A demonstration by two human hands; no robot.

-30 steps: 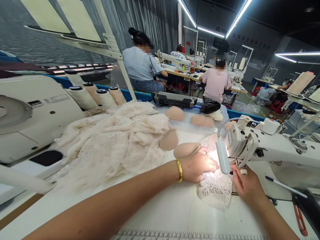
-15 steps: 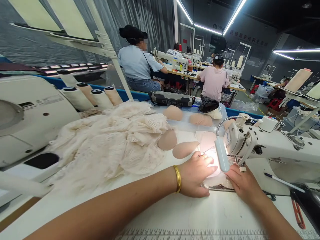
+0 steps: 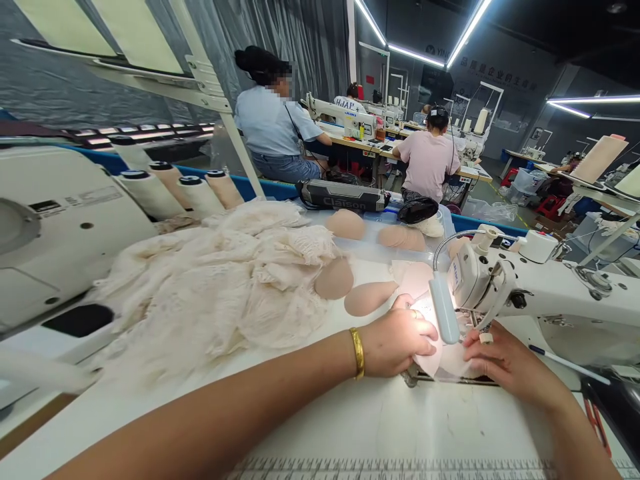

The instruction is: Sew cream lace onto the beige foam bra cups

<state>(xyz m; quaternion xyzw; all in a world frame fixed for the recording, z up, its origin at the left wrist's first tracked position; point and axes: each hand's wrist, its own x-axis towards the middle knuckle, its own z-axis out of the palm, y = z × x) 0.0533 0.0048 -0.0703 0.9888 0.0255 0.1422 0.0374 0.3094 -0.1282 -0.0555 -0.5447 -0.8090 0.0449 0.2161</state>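
Note:
A white sewing machine [image 3: 545,283] stands at the right, its small lamp [image 3: 444,312] lighting the needle area. My left hand [image 3: 400,340], with a gold bangle at the wrist, has its fingers curled round a pale pink fabric piece [image 3: 427,363] left of the needle. My right hand [image 3: 510,363] is at the needle's right, fingers bent onto the same fabric; its fingertips are partly hidden by the machine. Flat beige pads [image 3: 370,298] lie just beyond my left hand, near another pale pink piece [image 3: 411,275].
A heap of cream lace fabric [image 3: 215,287] covers the table's left side. Thread cones [image 3: 197,195] and another machine [image 3: 60,227] stand farther left. A plastic tray [image 3: 363,244] holds stacked pads. Red-handled snips [image 3: 597,423] lie at right. Two co-workers sit ahead.
My left hand has closed from a flatter pose and now bunches the pink fabric. My right hand has shifted slightly right, and more of the fabric shows between the hands.

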